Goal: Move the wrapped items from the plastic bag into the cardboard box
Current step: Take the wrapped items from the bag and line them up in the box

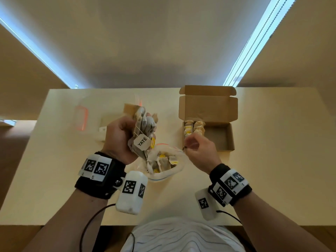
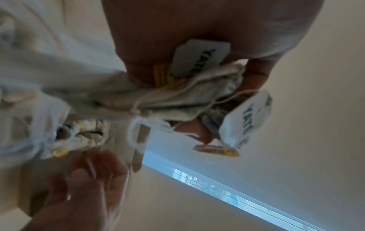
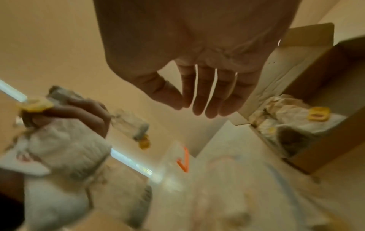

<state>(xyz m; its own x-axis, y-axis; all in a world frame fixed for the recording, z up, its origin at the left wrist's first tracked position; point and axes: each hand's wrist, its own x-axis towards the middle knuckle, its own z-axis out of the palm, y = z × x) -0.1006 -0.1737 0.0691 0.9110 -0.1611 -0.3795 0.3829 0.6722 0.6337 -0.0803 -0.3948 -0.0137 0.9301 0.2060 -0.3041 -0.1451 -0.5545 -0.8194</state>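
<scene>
My left hand (image 1: 140, 121) grips a thick bundle of wrapped tea bags (image 1: 147, 128), raised above the table, with white "YATE" tags and yellow tags dangling (image 2: 199, 57). Just below it lies the clear plastic bag (image 1: 179, 167), mouth open, with several more tea bags (image 1: 163, 162) inside. The brown cardboard box (image 1: 230, 137) stands open at the right, lid folded back, with tea bags (image 1: 193, 128) packed in its left end. My right hand (image 1: 188, 145) hovers between the bag's rim and the box's near left corner. Its fingers (image 3: 199, 100) are straight and hold nothing.
A second clear zip bag with an orange-red strip (image 1: 81, 120) lies at the back left, beside a small pale box (image 1: 102, 128). A brown card piece (image 1: 130, 108) lies behind my left hand. The pale table (image 1: 272, 170) ends near my body.
</scene>
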